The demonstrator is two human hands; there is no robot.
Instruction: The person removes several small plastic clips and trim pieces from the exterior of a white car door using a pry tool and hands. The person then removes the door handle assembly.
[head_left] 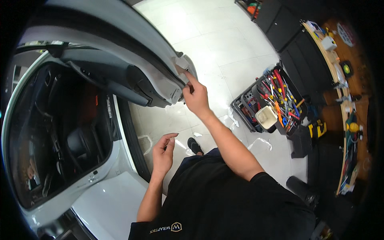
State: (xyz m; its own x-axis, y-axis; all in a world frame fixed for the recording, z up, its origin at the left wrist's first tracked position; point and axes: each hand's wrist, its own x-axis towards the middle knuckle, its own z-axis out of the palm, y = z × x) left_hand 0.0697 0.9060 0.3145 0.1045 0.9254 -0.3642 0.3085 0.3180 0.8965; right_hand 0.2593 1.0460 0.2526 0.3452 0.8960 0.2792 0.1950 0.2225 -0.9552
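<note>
A light-coloured car door (132,44) stands open at the upper left, its end edge toward me. My right hand (196,96) is at that edge: the index finger reaches along a pale panel and the thumb bends against the rim. Whether a small piece lies under those fingertips is hidden. Lower and nearer my body, my left hand (163,156) hangs in the air beside the door opening, fingers half curled, nothing visible in it. The car's dark doorway and seat (80,140) lie to the left.
A black tool cart (248,108) at the right holds screwdrivers, pliers and a cream tub (266,117). Beyond it are black cabinets (306,60) and a wooden-edged workbench (324,52). Scraps of clear film (260,142) litter the pale tiled floor near my shoe (194,146).
</note>
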